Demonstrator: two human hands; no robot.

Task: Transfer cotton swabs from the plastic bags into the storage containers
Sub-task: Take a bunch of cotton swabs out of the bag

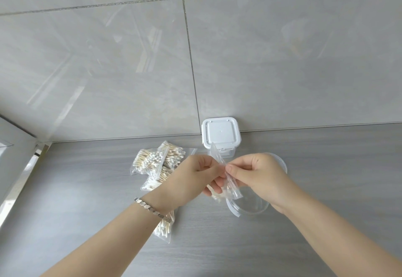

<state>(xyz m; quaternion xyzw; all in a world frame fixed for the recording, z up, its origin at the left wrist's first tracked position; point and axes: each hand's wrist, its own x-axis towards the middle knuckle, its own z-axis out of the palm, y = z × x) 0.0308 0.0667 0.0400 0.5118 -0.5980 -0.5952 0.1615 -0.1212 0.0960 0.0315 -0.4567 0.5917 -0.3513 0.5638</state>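
Several plastic bags of cotton swabs heaped on the grey tabletop, left of the hands and partly hidden under the left wrist with its silver bracelet; against the tiled wall, a square container with a white lid on; nearer, a round clear container, lidless, partly covered by the right hand; between the two hands, over that round container's left rim, one small bag, nearly upright, swabs low inside; left hand curled, pinching its left edge; right hand curled too, thumb and forefinger pinching its right edge.
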